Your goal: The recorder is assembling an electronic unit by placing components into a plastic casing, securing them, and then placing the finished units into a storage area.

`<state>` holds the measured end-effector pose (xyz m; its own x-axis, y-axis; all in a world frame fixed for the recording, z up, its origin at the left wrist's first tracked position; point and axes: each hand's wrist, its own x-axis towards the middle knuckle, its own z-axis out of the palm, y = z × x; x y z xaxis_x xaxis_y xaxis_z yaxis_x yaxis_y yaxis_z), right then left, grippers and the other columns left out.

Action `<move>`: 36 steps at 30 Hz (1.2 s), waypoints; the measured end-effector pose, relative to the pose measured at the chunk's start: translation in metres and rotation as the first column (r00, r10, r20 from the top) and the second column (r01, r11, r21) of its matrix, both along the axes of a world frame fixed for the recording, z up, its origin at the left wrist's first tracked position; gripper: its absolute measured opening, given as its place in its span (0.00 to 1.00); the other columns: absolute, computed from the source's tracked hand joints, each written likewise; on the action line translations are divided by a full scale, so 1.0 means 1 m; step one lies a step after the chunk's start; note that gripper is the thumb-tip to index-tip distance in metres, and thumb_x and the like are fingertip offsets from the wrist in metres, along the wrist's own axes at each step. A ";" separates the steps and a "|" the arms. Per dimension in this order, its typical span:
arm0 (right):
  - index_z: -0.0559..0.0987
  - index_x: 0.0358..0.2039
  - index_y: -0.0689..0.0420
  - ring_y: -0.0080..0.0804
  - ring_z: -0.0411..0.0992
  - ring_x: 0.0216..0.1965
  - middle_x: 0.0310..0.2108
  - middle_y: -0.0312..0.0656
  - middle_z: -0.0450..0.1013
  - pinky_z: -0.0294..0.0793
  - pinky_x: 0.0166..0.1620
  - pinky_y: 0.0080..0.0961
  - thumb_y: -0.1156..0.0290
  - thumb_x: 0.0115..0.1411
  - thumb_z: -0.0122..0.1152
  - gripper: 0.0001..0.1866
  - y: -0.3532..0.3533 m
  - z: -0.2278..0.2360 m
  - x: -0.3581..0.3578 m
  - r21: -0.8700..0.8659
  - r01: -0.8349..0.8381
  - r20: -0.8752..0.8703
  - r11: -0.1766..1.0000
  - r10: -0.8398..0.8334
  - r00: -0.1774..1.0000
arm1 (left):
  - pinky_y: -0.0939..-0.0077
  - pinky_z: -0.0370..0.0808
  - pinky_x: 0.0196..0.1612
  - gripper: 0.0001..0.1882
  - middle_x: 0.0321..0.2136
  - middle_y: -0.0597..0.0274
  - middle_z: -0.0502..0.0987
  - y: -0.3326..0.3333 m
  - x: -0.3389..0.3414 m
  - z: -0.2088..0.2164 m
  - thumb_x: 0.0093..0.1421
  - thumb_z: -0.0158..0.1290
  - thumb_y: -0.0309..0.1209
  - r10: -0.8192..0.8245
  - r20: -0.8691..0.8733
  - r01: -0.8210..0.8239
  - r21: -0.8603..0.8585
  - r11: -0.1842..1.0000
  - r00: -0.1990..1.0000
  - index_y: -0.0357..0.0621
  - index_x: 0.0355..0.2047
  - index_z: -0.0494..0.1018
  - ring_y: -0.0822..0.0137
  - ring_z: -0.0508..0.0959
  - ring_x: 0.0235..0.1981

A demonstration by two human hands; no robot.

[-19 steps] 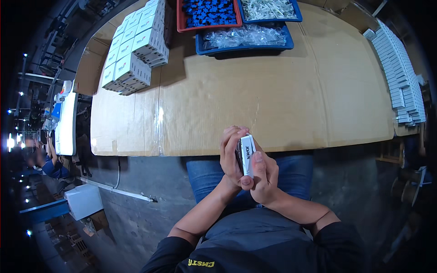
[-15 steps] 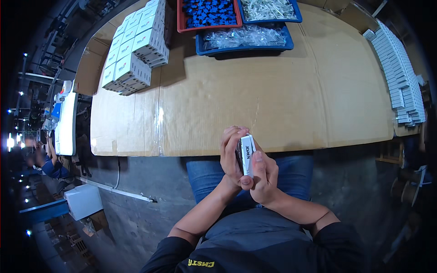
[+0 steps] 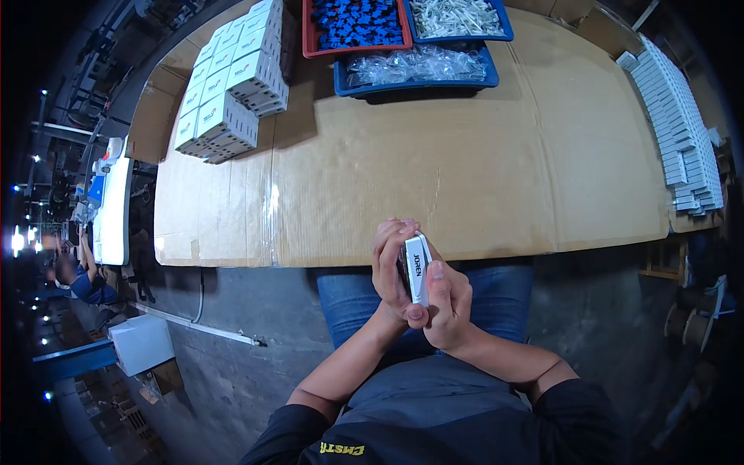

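A small white box [image 3: 416, 269] with dark lettering is held between my two hands, just in front of the table's near edge. My left hand [image 3: 390, 263] wraps round its left side, fingers over the far end and thumb at the near end. From the right, my right hand [image 3: 447, 301] grips it with the thumb lying along the printed face. A narrow dark strip shows on the box's left side, beside my left palm. Most of the box's underside and the right fingertips are hidden.
A cardboard-covered table [image 3: 465, 178] spreads ahead. White cartons [image 3: 225, 116] are stacked at the far left. A red tray [image 3: 356, 53] of blue parts, a blue tray [image 3: 508, 35] of pale pieces and another blue tray [image 3: 418, 87] of clear plastic stand at the back. Small white boxes [image 3: 674, 124] line the right.
The box has shifted slightly left and toward me, turning a little so more of its printed face shows. Both hands keep their hold on it.
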<state>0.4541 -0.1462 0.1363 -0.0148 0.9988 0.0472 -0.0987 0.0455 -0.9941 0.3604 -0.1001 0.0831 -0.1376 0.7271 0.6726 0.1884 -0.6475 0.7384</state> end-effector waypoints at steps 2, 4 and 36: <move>0.65 0.69 0.70 0.38 0.77 0.57 0.63 0.56 0.72 0.73 0.60 0.30 0.60 0.79 0.35 0.29 0.001 0.002 0.000 0.014 -0.004 0.007 1.000 0.004 1.000 | 0.44 0.71 0.59 0.53 0.49 0.39 0.74 0.000 0.000 0.000 0.64 0.36 0.74 0.006 0.000 -0.006 0.001 1.000 1.000 0.27 0.56 0.69 0.44 0.77 0.51; 0.65 0.69 0.70 0.39 0.77 0.57 0.63 0.56 0.72 0.73 0.60 0.30 0.61 0.79 0.35 0.29 0.001 0.002 0.001 0.028 -0.008 0.015 1.000 0.007 1.000 | 0.43 0.70 0.60 0.53 0.48 0.39 0.74 -0.001 0.000 0.000 0.63 0.36 0.74 0.013 0.000 -0.013 0.003 1.000 1.000 0.27 0.55 0.69 0.44 0.77 0.50; 0.76 0.64 0.56 0.59 0.68 0.64 0.64 0.55 0.67 0.63 0.69 0.54 0.44 0.56 0.67 0.40 0.071 -0.033 0.072 0.519 -0.384 0.676 0.764 -0.091 0.732 | 0.66 0.81 0.52 0.42 0.56 0.54 0.75 -0.006 0.005 0.028 0.73 0.28 0.67 0.016 0.795 0.781 -0.598 0.179 0.606 0.46 0.69 0.59 0.62 0.80 0.55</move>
<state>0.5258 -0.0752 0.1031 -0.4206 0.7343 0.5328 0.4704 0.6787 -0.5640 0.3655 -0.1062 0.1109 0.3822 0.7895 -0.4802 -0.5038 0.6137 0.6079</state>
